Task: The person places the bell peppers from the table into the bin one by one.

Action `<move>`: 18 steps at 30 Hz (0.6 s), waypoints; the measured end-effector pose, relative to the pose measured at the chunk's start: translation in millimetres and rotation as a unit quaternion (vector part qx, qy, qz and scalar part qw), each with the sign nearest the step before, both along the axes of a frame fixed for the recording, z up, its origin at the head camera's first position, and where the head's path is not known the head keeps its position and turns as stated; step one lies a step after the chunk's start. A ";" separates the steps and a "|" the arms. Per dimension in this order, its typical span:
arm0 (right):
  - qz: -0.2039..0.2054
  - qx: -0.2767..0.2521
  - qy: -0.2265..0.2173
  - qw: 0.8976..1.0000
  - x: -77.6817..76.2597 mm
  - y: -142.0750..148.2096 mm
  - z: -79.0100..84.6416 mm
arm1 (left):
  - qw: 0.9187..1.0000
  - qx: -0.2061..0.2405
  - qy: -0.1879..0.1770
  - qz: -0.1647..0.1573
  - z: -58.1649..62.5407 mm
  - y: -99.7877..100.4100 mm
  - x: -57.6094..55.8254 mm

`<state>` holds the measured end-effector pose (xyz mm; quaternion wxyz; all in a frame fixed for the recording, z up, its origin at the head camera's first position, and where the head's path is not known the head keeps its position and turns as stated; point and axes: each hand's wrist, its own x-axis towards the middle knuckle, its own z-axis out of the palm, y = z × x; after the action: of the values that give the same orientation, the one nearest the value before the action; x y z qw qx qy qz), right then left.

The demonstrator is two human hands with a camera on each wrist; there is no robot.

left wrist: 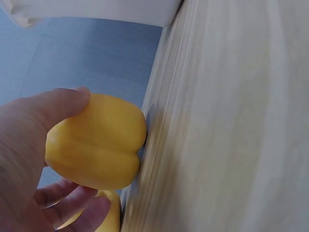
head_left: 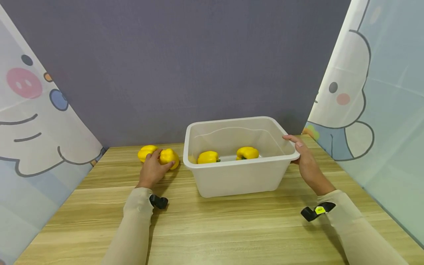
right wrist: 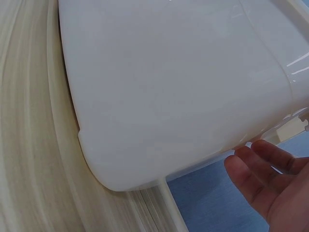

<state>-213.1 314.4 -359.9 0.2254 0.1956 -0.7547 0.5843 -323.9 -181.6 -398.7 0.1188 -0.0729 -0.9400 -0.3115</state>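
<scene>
My left hand grips a yellow bell pepper on the table, left of a white plastic bin. In the left wrist view the thumb lies on one side of that pepper and the fingers curl along the other. A second yellow pepper sits just beyond the fingers, partly covered by them. At the bin's right end my right hand holds the rim, and the right wrist view shows fingertips against the outer wall. Inside the bin lie two more peppers, one at left and another at right.
The wood-grain table stretches in front of the bin. Behind it rises a dark grey panel. Cartoon-printed sheets stand along the left side and the right side.
</scene>
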 end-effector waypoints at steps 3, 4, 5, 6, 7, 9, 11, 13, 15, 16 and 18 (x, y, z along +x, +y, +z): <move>-0.001 -0.008 0.000 1.000 0.4 -0.9 0.2 | 1.000 -0.002 -0.001 0.001 -0.1 0.1 0.3; -0.002 -0.010 0.000 1.000 0.4 -0.9 0.2 | 1.000 -0.003 0.000 0.000 0.0 0.2 0.2; -0.003 -0.009 0.001 1.000 0.5 -1.0 0.3 | 1.000 -0.004 0.000 0.000 0.1 0.2 0.1; -0.002 -0.009 0.002 1.000 0.6 -0.9 0.3 | 1.000 -0.004 -0.001 0.000 0.2 0.2 0.1; -0.001 -0.010 0.002 1.000 0.7 -0.8 0.2 | 1.000 -0.003 -0.001 0.001 0.4 0.4 0.3; -0.001 -0.008 0.002 1.000 0.7 -0.4 0.0 | 1.000 -0.002 -0.003 0.001 0.5 0.6 0.0; -0.001 -0.001 0.001 1.000 0.7 0.0 0.0 | 1.000 -0.001 -0.004 0.001 1.0 1.4 0.3; -0.001 0.003 0.000 1.000 0.5 0.5 0.0 | 1.000 0.000 -0.004 0.000 1.4 1.9 0.3; -0.001 0.004 0.000 1.000 0.6 0.6 0.2 | 1.000 -0.001 -0.003 -0.003 1.5 2.0 -0.3; -0.001 0.006 0.000 1.000 0.5 0.8 0.2 | 1.000 -0.001 -0.002 -0.005 1.6 1.9 -0.7; -0.001 0.003 0.000 1.000 0.2 1.1 -0.2 | 1.000 0.000 -0.001 -0.009 1.3 1.5 -1.1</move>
<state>-212.9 315.5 -360.0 0.2252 0.1956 -0.7569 0.5814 -325.0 -180.1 -397.4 0.1155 -0.0810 -0.9392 -0.3129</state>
